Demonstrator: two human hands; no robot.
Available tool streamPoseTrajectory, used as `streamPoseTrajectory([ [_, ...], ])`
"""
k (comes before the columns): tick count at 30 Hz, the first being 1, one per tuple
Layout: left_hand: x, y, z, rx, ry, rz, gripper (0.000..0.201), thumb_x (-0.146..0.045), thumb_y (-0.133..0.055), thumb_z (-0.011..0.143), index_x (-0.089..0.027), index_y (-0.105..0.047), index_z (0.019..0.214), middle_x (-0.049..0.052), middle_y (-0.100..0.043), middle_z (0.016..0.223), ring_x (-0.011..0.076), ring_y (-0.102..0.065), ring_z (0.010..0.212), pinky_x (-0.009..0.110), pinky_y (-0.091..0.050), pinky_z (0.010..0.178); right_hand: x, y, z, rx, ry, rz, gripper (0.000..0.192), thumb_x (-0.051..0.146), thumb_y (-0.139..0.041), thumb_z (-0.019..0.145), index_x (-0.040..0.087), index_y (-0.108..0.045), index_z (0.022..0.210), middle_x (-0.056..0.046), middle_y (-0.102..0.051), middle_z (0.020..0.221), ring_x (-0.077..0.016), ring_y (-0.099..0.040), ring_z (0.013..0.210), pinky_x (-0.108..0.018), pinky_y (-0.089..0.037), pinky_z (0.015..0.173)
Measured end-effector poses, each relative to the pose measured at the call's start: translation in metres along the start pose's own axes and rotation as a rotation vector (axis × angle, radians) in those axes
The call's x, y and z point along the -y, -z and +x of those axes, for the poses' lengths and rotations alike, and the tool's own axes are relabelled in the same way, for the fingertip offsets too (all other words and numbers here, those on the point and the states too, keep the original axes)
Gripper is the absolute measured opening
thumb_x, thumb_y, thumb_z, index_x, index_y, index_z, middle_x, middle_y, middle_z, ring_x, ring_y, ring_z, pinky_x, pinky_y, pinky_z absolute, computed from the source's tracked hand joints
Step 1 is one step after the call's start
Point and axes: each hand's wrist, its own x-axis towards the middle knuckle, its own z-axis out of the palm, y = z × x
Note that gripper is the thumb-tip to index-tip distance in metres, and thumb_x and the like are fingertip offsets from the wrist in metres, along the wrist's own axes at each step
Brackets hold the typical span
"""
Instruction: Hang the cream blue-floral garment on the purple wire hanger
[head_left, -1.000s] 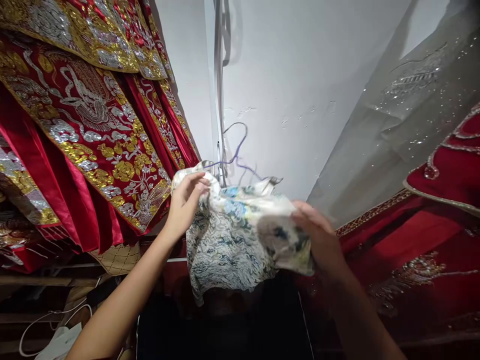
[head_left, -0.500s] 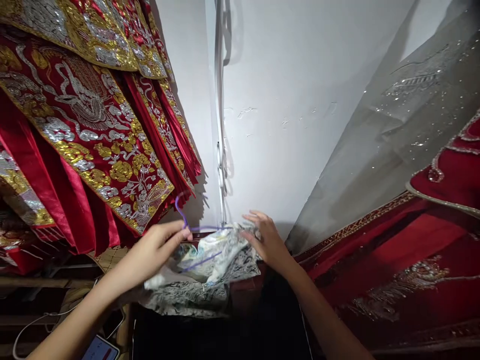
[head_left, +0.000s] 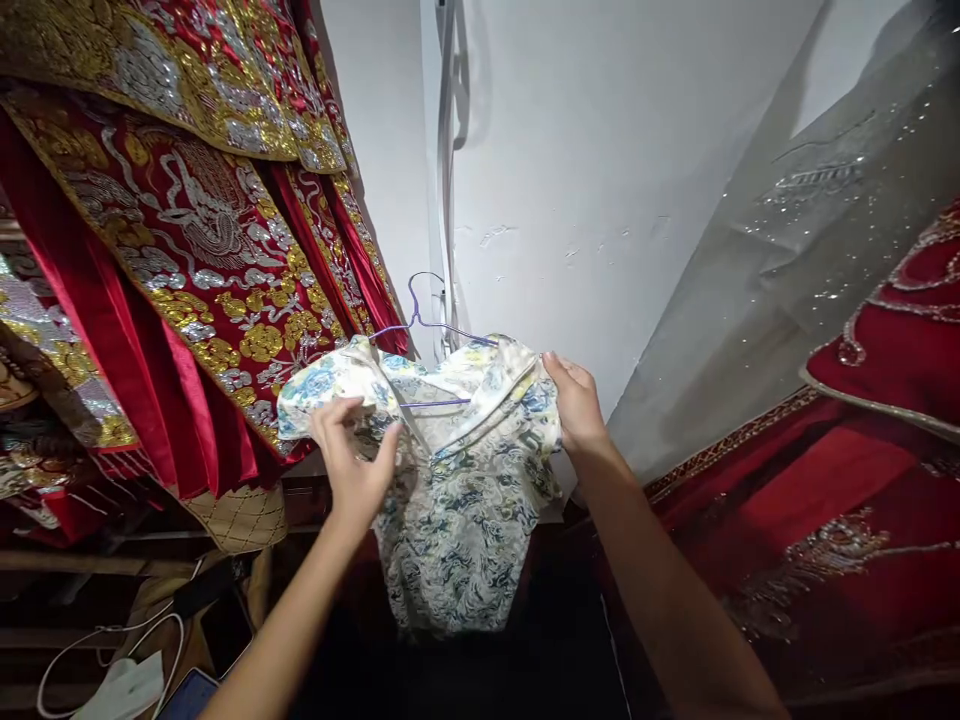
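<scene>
A short-sleeved V-neck top (head_left: 465, 530) with a white, blue and yellow pattern hangs on a thin purple hanger (head_left: 417, 316) in front of me. The hanger's hook points up, and its lower bar shows through the neckline. My left hand (head_left: 352, 465) lies against the top's left front below the shoulder, thumb and fingers spread apart. At the other shoulder, my right hand (head_left: 579, 402) is closed on the sleeve edge, with the fingers partly hidden behind the cloth.
Red garments (head_left: 225, 260) with gold and silver embroidery hang at the left. On the right are a sheer sparkly cloth (head_left: 720, 330) and a red beaded garment (head_left: 840, 480). A white cable (head_left: 176, 640) and a phone (head_left: 189, 695) lie at lower left. A white wall (head_left: 570, 150) stands ahead.
The top, bunched and folded before, now hangs open with the hanger inside its shoulders. My left hand has let go of the hanger and moved onto the front; my right hand has moved to the sleeve.
</scene>
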Motion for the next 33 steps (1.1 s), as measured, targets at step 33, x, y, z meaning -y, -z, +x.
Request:
streamPoseTrajectory([
  [33, 0.041, -0.055, -0.115, 0.295, 0.75, -0.698, 0.013, -0.015, -0.059, 0.074, -0.019, -0.047, 0.071, -0.006, -0.04, 0.065, 0.0088, -0.036, 0.058, 0.019, -0.029, 0.057, -0.117, -0.005, -0.155, -0.254, -0.256, -0.237, 0.035, 0.055, -0.061, 0.086, 0.021, -0.062, 0.097, -0.009, -0.065, 0.095, -0.0257, -0.062, 0.085, -0.038, -0.05, 0.075],
])
